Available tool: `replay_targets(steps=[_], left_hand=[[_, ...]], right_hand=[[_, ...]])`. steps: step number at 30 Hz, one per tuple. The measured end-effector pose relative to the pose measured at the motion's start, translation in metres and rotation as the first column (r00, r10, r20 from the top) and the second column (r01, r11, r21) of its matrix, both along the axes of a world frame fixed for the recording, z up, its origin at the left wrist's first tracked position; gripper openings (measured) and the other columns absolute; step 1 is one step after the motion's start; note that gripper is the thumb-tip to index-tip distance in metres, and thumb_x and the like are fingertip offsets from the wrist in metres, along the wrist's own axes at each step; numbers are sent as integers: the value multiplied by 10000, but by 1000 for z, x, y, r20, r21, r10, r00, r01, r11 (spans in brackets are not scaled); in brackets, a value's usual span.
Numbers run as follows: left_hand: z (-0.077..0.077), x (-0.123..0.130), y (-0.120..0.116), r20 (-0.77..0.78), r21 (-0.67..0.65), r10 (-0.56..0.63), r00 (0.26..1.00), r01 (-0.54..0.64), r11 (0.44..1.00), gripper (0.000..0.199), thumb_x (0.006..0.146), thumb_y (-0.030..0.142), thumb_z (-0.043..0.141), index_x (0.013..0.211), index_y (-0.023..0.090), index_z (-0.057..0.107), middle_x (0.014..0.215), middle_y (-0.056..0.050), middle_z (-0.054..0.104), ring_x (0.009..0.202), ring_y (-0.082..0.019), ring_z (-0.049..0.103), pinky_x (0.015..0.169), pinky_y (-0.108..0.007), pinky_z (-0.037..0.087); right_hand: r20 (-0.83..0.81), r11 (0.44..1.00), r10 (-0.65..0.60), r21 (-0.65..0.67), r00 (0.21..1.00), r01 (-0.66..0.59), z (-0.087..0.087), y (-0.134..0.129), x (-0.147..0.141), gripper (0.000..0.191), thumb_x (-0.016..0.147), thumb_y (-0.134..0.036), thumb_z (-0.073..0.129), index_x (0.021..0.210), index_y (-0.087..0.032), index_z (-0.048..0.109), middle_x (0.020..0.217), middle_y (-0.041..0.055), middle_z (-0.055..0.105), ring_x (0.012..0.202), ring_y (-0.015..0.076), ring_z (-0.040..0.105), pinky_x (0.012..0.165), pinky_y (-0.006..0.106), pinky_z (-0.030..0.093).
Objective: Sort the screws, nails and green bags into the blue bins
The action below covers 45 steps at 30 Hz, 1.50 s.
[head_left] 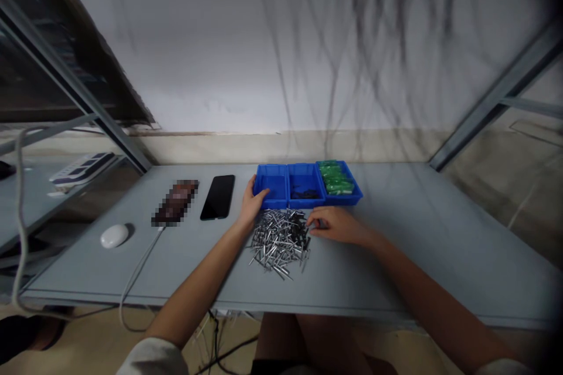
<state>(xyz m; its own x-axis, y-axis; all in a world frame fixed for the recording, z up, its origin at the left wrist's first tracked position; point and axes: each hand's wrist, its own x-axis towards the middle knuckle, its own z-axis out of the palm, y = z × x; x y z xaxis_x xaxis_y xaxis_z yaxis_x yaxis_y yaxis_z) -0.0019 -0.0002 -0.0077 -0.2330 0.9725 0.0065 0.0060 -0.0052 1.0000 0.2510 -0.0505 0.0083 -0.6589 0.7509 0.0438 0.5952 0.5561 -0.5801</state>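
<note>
My left hand (252, 204) grips the left end of a row of three joined blue bins, its thumb over the front corner of the left bin (271, 187). In front of the bins lies a loose heap of thin silver metal pieces (279, 243), like nails or rivets. At the heap's right edge, my right hand (334, 224) has its thumb and fingers curled in a pinch beside some darker pieces (301, 227). Whatever is between these fingertips is too small to make out. The middle bin (303, 176) holds a few dark pieces.
Green plastic-wrapped packets (336, 177) fill the right bin (358, 192). Left of the bins lie a black phone (218, 197), a blurred-out phone (176, 202) with a white cable (143, 261), and a white rounded case (114, 236). A wall (281, 70) rises behind the table.
</note>
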Motion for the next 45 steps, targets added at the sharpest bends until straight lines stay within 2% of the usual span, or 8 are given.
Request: replay_targets(steps=[9,14,17,21,25,28,36,45], left_hand=[[-2,0,0,24,20,2,1000,-3,1000,647,714,198,701,1337,220,529,1424,-99,523,1313,-267,485,1132,-394,348],[-3,-1,1,35,10,-3,999,2,1000,652,714,196,696,1342,212,520,1436,-108,508,1304,-267,493,1124,-402,358],[-3,-1,1,29,12,2,1000,-2,1000,656,707,199,702,1338,207,525,1431,-107,514,1309,-265,487,1133,-398,345],[-3,-1,2,19,15,-2,1000,1,1000,673,709,201,695,1355,202,509,1419,-105,527,1304,-259,492,1134,-387,345],[-1,-1,1,5,12,2,1000,-2,1000,667,713,197,692,1354,203,507,1423,-107,522,1299,-257,496,1129,-385,350],[0,0,0,11,-2,0,1000,0,1000,657,715,190,686,1348,218,512,1422,-95,525,1301,-249,495,1132,-378,345],[-2,-2,1,7,7,1,1000,-1,1000,651,716,213,700,1342,215,521,1428,-108,515,1301,-265,492,1130,-405,347],[-2,-1,0,13,13,-3,1000,3,1000,651,713,209,700,1339,215,523,1412,-109,531,1289,-265,505,1123,-405,358]], right_hand=[[-63,995,56,-83,996,-61,-3,2,1,78,825,-163,617,814,-202,685,790,16,656,675,137,549,609,265,404],[-252,951,-98,-307,963,17,1,4,4,93,846,-285,630,820,-202,661,693,-1,610,615,125,528,569,257,403],[-401,898,-235,-438,885,40,7,5,1,189,808,-380,673,817,-194,645,708,1,625,565,111,524,538,257,419],[-543,842,-418,-532,729,87,14,5,0,275,734,-448,732,779,-189,650,705,5,644,512,93,505,505,252,410],[-605,792,-555,-594,571,142,16,5,0,266,675,-433,776,743,-198,672,725,3,661,487,72,453,476,240,359],[-621,769,-599,-622,505,148,15,5,0,248,663,-411,784,755,-201,691,726,7,662,511,78,457,476,235,346],[-610,786,-584,-590,535,186,6,9,4,280,703,-432,723,868,-206,707,841,54,691,568,107,494,510,257,394],[-609,805,-573,-542,548,240,6,9,1,265,720,-418,720,874,-202,720,837,47,706,567,104,515,533,257,429]])
